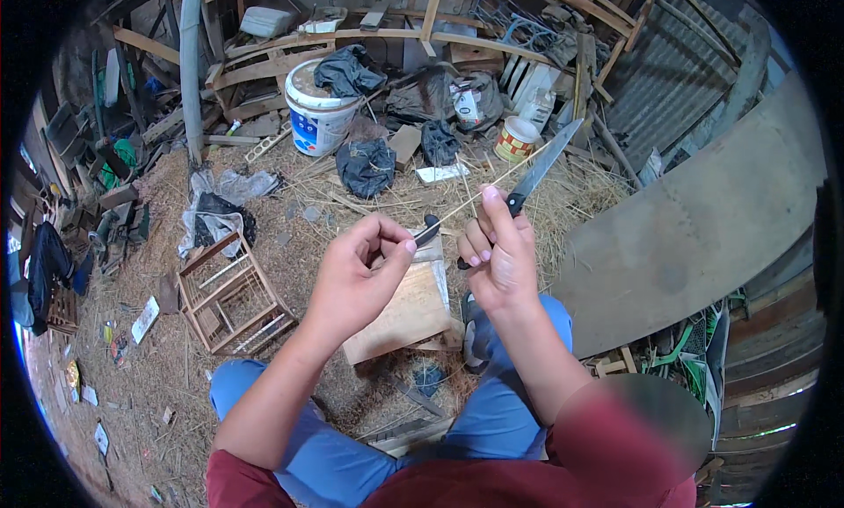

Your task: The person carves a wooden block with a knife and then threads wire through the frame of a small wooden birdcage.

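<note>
My right hand (501, 253) is closed round the black handle of a kitchen knife (547, 167), its blade pointing up and to the right. A thin wooden stick (457, 211) runs slantwise past my right thumb and along the blade. At the stick's lower end, my left hand (367, 270) is closed in a pinch on it. Just beyond the left fingertips shows a small black piece (428, 230) whose kind I cannot make out. Below both hands, between my knees, sits a pale wooden board (400, 319).
A small wooden frame cage (230, 292) stands on the littered ground to the left. Farther off are a white bucket (318, 112), black plastic bags (366, 167) and a small yellow-red tub (517, 140). A large curved sheet (694, 218) leans at the right.
</note>
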{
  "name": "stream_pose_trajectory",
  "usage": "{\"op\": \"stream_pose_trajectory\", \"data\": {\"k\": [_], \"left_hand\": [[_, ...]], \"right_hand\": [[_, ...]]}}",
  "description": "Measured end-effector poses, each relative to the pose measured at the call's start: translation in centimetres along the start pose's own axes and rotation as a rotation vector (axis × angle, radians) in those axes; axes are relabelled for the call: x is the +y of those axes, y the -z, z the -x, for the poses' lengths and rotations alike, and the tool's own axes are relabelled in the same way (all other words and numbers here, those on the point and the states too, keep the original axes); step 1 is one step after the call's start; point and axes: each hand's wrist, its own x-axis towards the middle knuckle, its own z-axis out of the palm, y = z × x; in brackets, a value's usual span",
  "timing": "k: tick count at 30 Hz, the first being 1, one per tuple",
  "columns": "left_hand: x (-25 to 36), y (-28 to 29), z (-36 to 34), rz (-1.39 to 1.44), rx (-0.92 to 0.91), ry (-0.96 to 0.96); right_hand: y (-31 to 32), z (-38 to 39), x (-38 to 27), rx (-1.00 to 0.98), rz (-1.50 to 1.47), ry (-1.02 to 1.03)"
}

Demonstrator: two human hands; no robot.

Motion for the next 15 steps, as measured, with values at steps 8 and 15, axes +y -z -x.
{"op": "stream_pose_trajectory", "data": {"k": [8,15], "left_hand": [[1.5,0.3,0.6,-0.059,-0.008,-0.006],[1.9,0.4,1.1,-0.177,0.078,-0.147]], "right_hand": [[-0.1,-0.4,-0.7,0.034,-0.043,0.048],[-0.4,-0.3,-1.2,0.033,-0.062,0.052]]}}
